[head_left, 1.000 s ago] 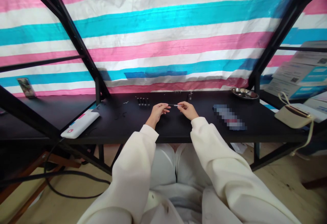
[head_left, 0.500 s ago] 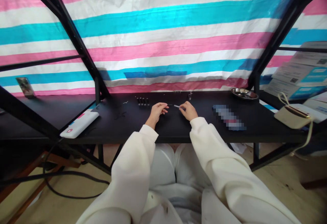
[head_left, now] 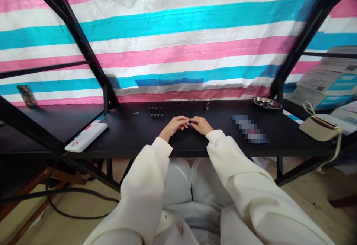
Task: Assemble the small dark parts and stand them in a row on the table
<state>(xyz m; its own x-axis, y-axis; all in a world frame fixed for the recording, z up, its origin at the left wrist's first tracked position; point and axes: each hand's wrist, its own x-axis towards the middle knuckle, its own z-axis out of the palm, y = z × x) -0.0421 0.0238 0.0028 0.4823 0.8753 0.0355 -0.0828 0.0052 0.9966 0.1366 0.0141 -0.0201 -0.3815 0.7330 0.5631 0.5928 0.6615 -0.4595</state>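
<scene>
My left hand and my right hand meet fingertip to fingertip just above the black table. Between them is a small dark piece, mostly covered by the fingers. The left thumb and fingers pinch it from the left. My right hand's fingers are closed at its other end; whether they hold a second part is hidden. Beyond my left hand several small black cylinders with pale ends stand in a row. A small metallic piece lies behind my right hand.
A shiny metal dish sits at the back right. A white power bank with a cable lies left. Right are a pixelated packet and a beige bag. Small springs lie along the back edge. Black frame posts flank the table.
My hands have come together and slightly nearer to me. The dark piece and the silvery thin part, seen apart between the hands before, are now largely covered by the fingers.
</scene>
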